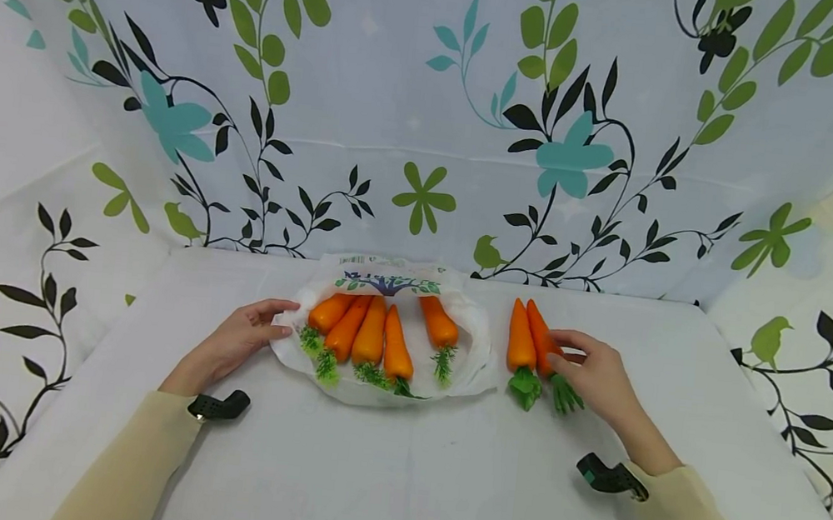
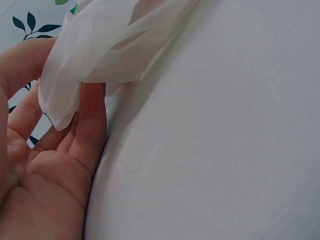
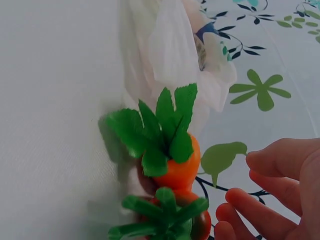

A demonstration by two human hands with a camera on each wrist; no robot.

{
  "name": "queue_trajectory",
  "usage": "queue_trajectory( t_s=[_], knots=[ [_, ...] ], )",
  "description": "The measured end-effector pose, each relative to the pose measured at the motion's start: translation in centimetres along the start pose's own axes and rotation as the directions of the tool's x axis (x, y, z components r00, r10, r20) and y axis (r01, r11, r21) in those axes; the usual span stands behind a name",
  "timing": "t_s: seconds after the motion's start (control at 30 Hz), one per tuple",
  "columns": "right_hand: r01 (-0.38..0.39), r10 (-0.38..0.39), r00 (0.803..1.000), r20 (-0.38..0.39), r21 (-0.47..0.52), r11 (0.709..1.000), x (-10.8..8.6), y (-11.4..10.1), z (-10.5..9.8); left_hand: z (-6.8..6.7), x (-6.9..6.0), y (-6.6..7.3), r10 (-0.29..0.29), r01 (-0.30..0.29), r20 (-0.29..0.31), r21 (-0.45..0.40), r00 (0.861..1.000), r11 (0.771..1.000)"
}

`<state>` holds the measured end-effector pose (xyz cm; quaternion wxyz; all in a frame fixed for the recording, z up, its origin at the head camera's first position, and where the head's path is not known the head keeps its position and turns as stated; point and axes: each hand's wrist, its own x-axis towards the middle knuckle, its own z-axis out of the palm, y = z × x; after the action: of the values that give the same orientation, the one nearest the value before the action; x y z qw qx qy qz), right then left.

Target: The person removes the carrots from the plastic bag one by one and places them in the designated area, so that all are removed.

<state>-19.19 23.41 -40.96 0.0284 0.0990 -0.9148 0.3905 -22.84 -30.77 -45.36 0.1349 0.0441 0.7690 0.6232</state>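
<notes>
A translucent white plastic bag (image 1: 478, 362), printed with a tree, lies with its mouth towards me. Several orange toy carrots (image 1: 369, 332) with green tops show inside it. My left hand (image 1: 247, 332) is at the bag's left edge, thumb and fingers apart. In the left wrist view, bag film (image 2: 100, 55) hangs over its fingertips. Two more carrots lie side by side to the right of the bag: a leafy-topped carrot (image 1: 521, 341) and a spiky-topped carrot (image 1: 540, 336). My right hand (image 1: 594, 373) is beside the spiky-topped one, with a gap between thumb and fingers (image 3: 265, 215).
A white cloth covers the table (image 1: 403, 476). Behind it hangs a curtain (image 1: 369, 121) patterned with leaves, flowers and birds. Each wrist carries a black camera, such as the right wrist camera (image 1: 610, 477).
</notes>
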Motion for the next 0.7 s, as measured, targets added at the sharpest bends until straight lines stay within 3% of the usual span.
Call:
queue_trajectory(
  t_s=[0.4,0.7],
  knots=[
    [0.049,-0.049,0.999,0.008,0.024,0.999,0.7,-2.1,1.2,-0.1,0.1,-0.1,0.011,-0.011,0.002,-0.011,1.000,1.000],
    [0.090,-0.091,0.996,0.023,0.059,0.994,1.4,-3.7,2.6,-0.2,0.2,-0.2,-0.017,0.017,-0.011,-0.007,1.000,1.000]
  ],
)
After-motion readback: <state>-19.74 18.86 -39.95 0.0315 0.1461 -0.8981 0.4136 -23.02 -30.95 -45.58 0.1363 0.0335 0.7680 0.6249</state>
